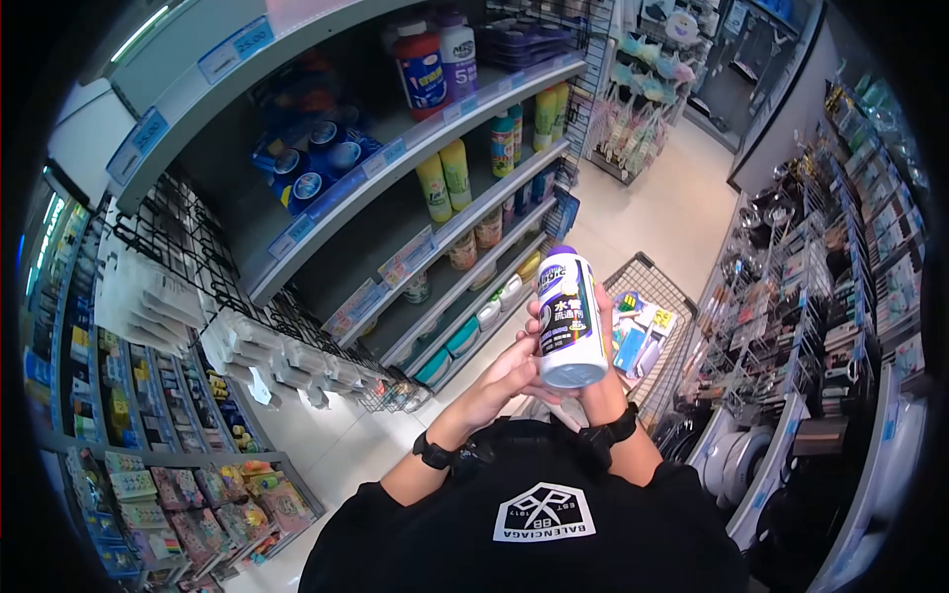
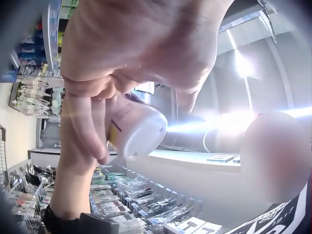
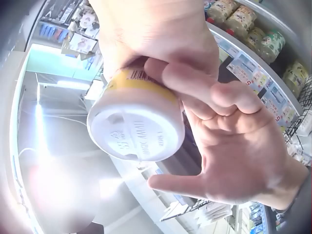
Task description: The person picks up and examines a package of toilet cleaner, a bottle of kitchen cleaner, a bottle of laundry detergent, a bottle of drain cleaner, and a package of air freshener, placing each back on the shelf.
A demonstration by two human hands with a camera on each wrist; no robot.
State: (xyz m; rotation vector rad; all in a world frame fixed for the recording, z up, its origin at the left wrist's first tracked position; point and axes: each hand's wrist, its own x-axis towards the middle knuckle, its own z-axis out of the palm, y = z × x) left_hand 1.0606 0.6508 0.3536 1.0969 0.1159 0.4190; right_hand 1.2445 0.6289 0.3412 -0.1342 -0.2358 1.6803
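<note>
A white bottle of drain cleaner (image 1: 573, 331) with a purple cap and a dark label is held tilted in front of my chest. My right hand (image 3: 161, 34) grips it around its body, fingertips showing along the left side in the head view. Close by the bottle's lower part is my left hand (image 1: 504, 376). In the right wrist view its palm faces the camera, thumb stretched out straight and fingers loosely bent beside the bottle. The white base (image 3: 136, 134) with raised lettering points toward the wrist cameras. Most of the label is hidden in both wrist views.
Ahead on the left, a curved shelf (image 1: 425, 143) carries bottles, blue tubs and price tags. A shopping cart (image 1: 682, 341) with several packages stands beyond my hands. Racks of hanging goods (image 1: 791, 257) line the right side. White packets (image 1: 153, 296) hang on wire mesh at left.
</note>
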